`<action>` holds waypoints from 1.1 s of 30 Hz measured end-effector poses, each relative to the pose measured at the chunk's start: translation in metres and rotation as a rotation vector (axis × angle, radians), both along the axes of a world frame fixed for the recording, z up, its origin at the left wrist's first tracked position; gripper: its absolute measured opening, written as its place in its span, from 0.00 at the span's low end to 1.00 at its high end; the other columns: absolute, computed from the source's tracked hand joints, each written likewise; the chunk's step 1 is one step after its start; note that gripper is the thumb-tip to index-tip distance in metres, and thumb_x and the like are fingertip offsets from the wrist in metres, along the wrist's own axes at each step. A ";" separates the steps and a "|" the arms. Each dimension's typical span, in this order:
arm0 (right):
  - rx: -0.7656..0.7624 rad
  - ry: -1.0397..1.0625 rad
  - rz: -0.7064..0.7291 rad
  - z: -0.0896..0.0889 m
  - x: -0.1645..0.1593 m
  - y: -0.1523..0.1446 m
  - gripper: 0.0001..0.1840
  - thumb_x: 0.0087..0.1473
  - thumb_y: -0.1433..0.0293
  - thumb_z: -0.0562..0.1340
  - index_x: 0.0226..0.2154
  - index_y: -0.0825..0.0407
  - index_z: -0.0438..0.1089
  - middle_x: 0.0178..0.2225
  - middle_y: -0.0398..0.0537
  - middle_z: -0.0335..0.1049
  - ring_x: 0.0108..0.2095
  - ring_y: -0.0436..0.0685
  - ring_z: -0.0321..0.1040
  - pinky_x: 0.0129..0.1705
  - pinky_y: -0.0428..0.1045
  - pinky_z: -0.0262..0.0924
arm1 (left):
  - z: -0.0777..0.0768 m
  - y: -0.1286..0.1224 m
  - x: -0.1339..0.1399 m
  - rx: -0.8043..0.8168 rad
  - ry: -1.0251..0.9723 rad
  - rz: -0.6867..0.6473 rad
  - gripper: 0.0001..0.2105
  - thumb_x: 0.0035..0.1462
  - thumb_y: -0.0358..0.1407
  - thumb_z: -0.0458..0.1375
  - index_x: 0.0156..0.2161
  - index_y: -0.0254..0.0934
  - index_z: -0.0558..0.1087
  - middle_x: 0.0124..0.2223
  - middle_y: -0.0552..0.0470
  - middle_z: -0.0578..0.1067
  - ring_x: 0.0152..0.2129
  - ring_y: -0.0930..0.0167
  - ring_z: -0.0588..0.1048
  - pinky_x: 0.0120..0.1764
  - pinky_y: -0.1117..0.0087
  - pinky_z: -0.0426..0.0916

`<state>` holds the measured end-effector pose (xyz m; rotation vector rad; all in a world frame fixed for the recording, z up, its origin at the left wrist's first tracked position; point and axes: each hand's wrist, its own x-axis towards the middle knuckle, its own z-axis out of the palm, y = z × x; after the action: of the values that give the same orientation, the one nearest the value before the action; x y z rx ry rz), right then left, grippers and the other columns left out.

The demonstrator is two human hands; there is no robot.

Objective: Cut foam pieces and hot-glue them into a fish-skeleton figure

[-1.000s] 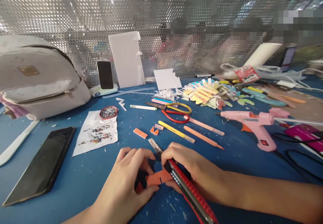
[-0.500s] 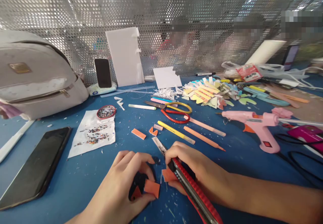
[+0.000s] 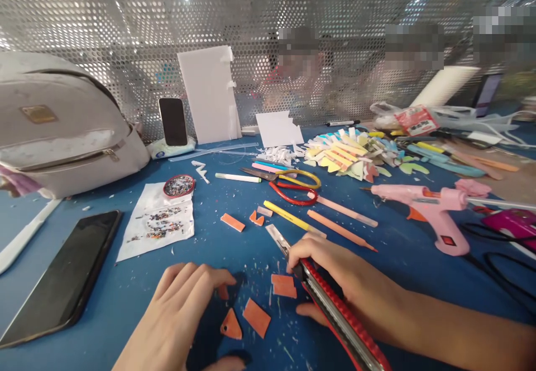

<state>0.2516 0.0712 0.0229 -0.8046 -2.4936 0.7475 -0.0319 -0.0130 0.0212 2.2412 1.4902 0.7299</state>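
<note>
On the near bench (image 3: 218, 248), separated orange pieces (image 3: 257, 317) lie loose; some cutting looks done, what remains is unclear. The left hand (image 3: 178, 304) arches wide beside them, an orange scrap (image 3: 223, 292) at one fingertip; the right hand (image 3: 335, 262) grips a red cutter (image 3: 335, 308), blade (image 3: 277, 238) extended.

We see a craft workspace: the blue desk (image 3: 226, 251) carries a pink pistol-shaped glue gun (image 3: 443, 206), scissors with red and yellow handles (image 3: 273, 177), and a heap of flat multicoloured scraps (image 3: 343, 150), before a silvery perforated metal screen (image 3: 138, 42).
</note>
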 end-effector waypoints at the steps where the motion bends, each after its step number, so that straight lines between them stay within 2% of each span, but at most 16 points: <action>1: 0.000 -0.003 -0.003 0.000 0.001 0.000 0.27 0.48 0.77 0.71 0.45 0.46 0.60 0.40 0.43 0.68 0.36 0.54 0.67 0.38 0.47 0.63 | -0.002 -0.003 0.000 0.005 0.011 0.027 0.31 0.45 0.36 0.74 0.51 0.53 0.64 0.41 0.61 0.75 0.38 0.66 0.74 0.43 0.66 0.68; 7: -0.010 -0.029 -0.017 0.002 -0.009 -0.005 0.23 0.47 0.80 0.70 0.41 0.48 0.61 0.35 0.41 0.68 0.32 0.52 0.66 0.35 0.46 0.62 | -0.010 -0.004 0.007 0.031 0.024 0.030 0.29 0.48 0.33 0.72 0.51 0.49 0.63 0.37 0.60 0.74 0.34 0.66 0.73 0.45 0.64 0.65; 11: -0.023 -0.033 0.011 0.003 -0.019 -0.008 0.26 0.44 0.80 0.73 0.41 0.49 0.62 0.35 0.41 0.70 0.33 0.52 0.67 0.36 0.46 0.62 | -0.012 -0.004 0.010 0.045 0.009 0.023 0.25 0.51 0.33 0.69 0.51 0.49 0.63 0.37 0.61 0.74 0.34 0.68 0.73 0.44 0.65 0.65; 15: -0.016 0.013 0.002 0.003 -0.019 -0.008 0.28 0.43 0.75 0.76 0.42 0.48 0.62 0.36 0.41 0.69 0.34 0.53 0.67 0.37 0.46 0.62 | -0.009 0.001 0.003 0.014 -0.009 -0.001 0.28 0.51 0.45 0.72 0.52 0.51 0.63 0.37 0.60 0.74 0.34 0.67 0.73 0.41 0.65 0.67; 17: -0.001 0.086 -0.022 0.002 -0.015 -0.006 0.25 0.47 0.72 0.75 0.42 0.46 0.62 0.37 0.41 0.68 0.35 0.53 0.67 0.38 0.47 0.62 | -0.004 0.014 -0.007 0.011 0.005 0.008 0.23 0.57 0.49 0.66 0.53 0.50 0.63 0.41 0.57 0.75 0.38 0.65 0.73 0.41 0.64 0.68; 18: 0.002 0.136 -0.035 0.000 -0.012 -0.005 0.23 0.50 0.71 0.73 0.43 0.45 0.61 0.37 0.41 0.68 0.35 0.53 0.67 0.38 0.47 0.63 | 0.000 0.024 -0.012 0.029 0.034 0.009 0.16 0.64 0.46 0.60 0.53 0.50 0.63 0.43 0.55 0.75 0.40 0.64 0.74 0.42 0.63 0.69; 20: -0.008 0.236 -0.055 -0.004 -0.007 -0.002 0.20 0.55 0.71 0.68 0.46 0.44 0.60 0.38 0.41 0.67 0.33 0.52 0.67 0.38 0.47 0.63 | 0.005 0.049 -0.021 0.052 0.137 -0.025 0.11 0.67 0.38 0.55 0.53 0.47 0.64 0.48 0.51 0.75 0.46 0.62 0.74 0.48 0.58 0.69; 22: -0.024 0.298 -0.060 -0.009 -0.004 0.001 0.19 0.58 0.72 0.65 0.47 0.42 0.58 0.38 0.40 0.67 0.32 0.51 0.67 0.37 0.47 0.64 | 0.009 0.077 -0.026 0.041 0.199 -0.054 0.16 0.64 0.33 0.54 0.56 0.45 0.63 0.53 0.47 0.75 0.50 0.59 0.74 0.51 0.53 0.68; 25: -0.023 0.340 -0.041 -0.015 -0.001 0.002 0.19 0.57 0.73 0.64 0.46 0.42 0.57 0.36 0.40 0.67 0.32 0.51 0.67 0.37 0.47 0.64 | 0.011 0.110 -0.024 0.019 0.217 -0.120 0.19 0.63 0.32 0.53 0.58 0.42 0.61 0.54 0.46 0.76 0.52 0.61 0.74 0.52 0.57 0.69; 29: -0.034 0.397 -0.024 -0.020 0.000 0.000 0.20 0.56 0.75 0.64 0.46 0.43 0.58 0.36 0.41 0.67 0.32 0.52 0.67 0.37 0.49 0.64 | 0.010 0.125 -0.020 0.026 0.245 -0.175 0.18 0.64 0.34 0.51 0.59 0.40 0.61 0.43 0.50 0.79 0.43 0.65 0.77 0.48 0.61 0.70; 33: -0.055 0.413 -0.006 -0.023 0.000 -0.001 0.20 0.55 0.75 0.64 0.46 0.43 0.58 0.36 0.42 0.68 0.33 0.53 0.67 0.38 0.50 0.64 | 0.019 0.129 -0.028 0.097 0.270 -0.128 0.19 0.65 0.34 0.51 0.61 0.40 0.60 0.43 0.49 0.79 0.45 0.63 0.75 0.51 0.58 0.67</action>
<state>0.2515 0.0703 -0.0003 -0.6027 -2.1085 0.8825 -0.0602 0.1164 0.0397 2.5650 1.4361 0.4859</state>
